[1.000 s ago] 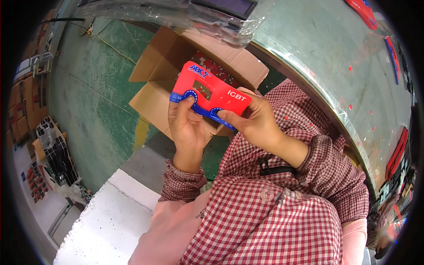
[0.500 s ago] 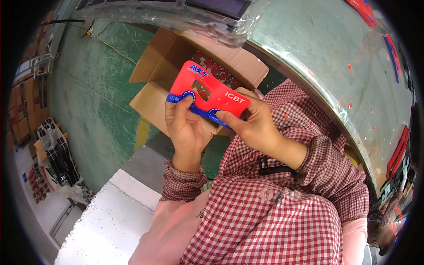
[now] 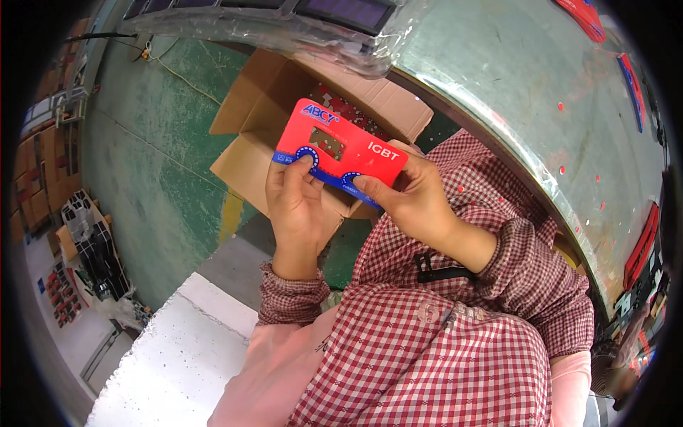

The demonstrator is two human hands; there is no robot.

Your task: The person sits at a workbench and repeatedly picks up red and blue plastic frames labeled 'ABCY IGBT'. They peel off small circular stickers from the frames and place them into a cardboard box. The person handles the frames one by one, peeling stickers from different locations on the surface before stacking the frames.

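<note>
A red and blue panel label (image 3: 359, 156), a flat sheet with a rectangular window and two round holes, is held up in front of me. My left hand (image 3: 293, 206) pinches its lower left part, the thumb by the left hole. On the right side, my right hand (image 3: 420, 203) grips the lower right part, with its thumb near the other hole and its fingers behind the sheet. Beneath the sheet stands an open cardboard box (image 3: 249, 164) with small red and white scraps (image 3: 338, 103) inside, some seen through the window.
A green-grey worktable (image 3: 498, 64) curves along the right, with small red scraps and other red and blue pieces (image 3: 583, 18) on it. Plastic-wrapped display units (image 3: 341, 21) lie at the top. A white foam block (image 3: 178, 356) is at lower left.
The sheet, bent in the earlier frame, is now flatter and has shifted slightly right. Both hands still hold it in nearly the same places.
</note>
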